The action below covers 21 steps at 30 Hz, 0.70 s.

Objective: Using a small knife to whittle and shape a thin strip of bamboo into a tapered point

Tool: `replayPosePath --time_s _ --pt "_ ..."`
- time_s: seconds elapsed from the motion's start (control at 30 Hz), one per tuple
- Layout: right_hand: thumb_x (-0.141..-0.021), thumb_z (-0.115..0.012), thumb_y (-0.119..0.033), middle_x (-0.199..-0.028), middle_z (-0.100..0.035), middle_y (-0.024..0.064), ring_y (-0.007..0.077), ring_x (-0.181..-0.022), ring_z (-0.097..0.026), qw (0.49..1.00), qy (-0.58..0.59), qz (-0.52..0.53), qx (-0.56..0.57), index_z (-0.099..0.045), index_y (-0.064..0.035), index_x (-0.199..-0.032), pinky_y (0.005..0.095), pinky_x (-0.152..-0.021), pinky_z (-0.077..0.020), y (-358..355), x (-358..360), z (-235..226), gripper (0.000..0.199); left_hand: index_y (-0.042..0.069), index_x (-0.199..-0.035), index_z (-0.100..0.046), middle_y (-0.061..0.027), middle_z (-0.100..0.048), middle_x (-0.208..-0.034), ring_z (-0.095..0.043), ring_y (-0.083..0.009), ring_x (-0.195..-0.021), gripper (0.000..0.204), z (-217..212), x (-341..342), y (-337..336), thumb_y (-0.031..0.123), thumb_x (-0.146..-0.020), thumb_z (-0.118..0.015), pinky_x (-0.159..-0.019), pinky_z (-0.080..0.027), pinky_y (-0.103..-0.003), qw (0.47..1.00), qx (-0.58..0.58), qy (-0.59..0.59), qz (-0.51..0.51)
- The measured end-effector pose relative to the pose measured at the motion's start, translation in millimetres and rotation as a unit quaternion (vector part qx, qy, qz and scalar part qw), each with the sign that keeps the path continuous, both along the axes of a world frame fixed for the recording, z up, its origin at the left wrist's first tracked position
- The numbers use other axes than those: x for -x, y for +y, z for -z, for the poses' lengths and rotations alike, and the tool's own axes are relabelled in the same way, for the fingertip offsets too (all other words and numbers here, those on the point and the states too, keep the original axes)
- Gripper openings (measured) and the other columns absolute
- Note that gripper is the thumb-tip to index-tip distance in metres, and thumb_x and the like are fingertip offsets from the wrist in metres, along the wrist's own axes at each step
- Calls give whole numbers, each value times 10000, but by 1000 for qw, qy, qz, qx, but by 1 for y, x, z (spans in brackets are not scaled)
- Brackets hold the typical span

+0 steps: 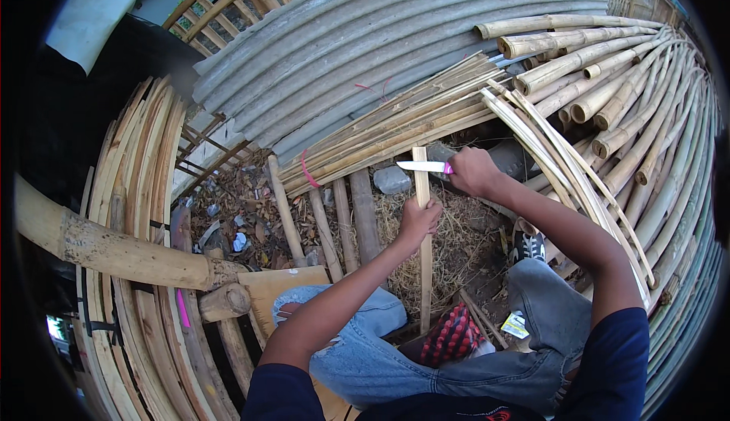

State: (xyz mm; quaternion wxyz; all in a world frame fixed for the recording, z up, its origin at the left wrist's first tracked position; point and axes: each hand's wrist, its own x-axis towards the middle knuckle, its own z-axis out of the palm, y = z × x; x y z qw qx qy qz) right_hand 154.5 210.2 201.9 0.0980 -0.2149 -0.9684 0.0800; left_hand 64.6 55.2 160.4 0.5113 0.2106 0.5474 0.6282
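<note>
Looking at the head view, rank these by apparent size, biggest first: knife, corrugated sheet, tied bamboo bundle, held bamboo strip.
1. Corrugated sheet
2. Tied bamboo bundle
3. Bamboo strip in the left hand
4. Knife, handle partly covered by the right hand

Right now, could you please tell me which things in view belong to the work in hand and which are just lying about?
In use:
pink-handled knife, in the right hand
pale strip, in the left hand

Seemingly just lying about:
yellow-and-white packet
white scrap
dry straw
</note>
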Motion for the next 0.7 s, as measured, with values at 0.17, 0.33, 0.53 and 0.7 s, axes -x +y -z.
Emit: replayPosePath --time_s 0.17,0.33,0.53,0.7 --pt "-734 -583 -215 -651 -621 231 393 -634 -639 980 -128 -139 57 -648 -28 -658 470 -591 -525 -1 3 0 212 111 -738 -380 48 -389 -571 -336 -34 -418 226 -1 1 -1 26 -846 -560 -366 -271 -215 1000 9 -21 18" --pt "-733 -588 -222 -661 -626 222 393 -648 -641 999 -5 -32 29 -652 -31 -667 468 -609 -527 2 5 -1 212 113 -744 -373 55 -358 -571 -302 -30 -442 220 3 2 1 -1 -838 -537 -400 -254 -215 1000 9 -2 1" --pt "-735 -586 -229 -693 -640 229 397 -686 -651 991 -92 -59 80 -658 -17 -685 462 -649 -537 2 5 4 229 115 -759 -375 49 -353 -560 -296 -33 -427 221 8 1 2 -11 -831 -541 -388 -236 -208 1000 6 -15 -10" --pt "-732 -588 -217 -704 -648 229 387 -691 -662 989 -82 -122 19 -670 -14 -694 462 -646 -544 -2 9 11 222 101 -781 -397 57 -358 -570 -327 -37 -427 196 11 2 4 -9 -825 -553 -379 -255 -219 1000 12 5 -1"
